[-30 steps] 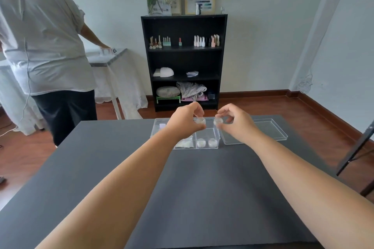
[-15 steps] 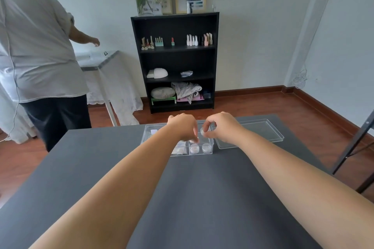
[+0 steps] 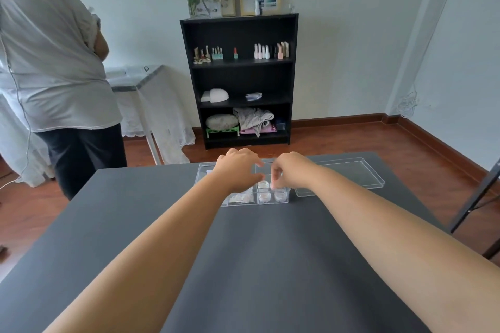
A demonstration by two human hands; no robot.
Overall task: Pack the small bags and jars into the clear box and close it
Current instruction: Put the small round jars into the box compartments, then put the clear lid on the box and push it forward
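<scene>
Hands over clear box near desk's far edge: left hand spread, right hand pinching a jar; lid just beside.

Both hands over clear box

One head-worn view looks forward and down, over both forearms, across the table.

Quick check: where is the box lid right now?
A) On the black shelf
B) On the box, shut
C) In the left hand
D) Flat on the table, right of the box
D: the clear lid lies flat on the table, just right of the open box.
</scene>
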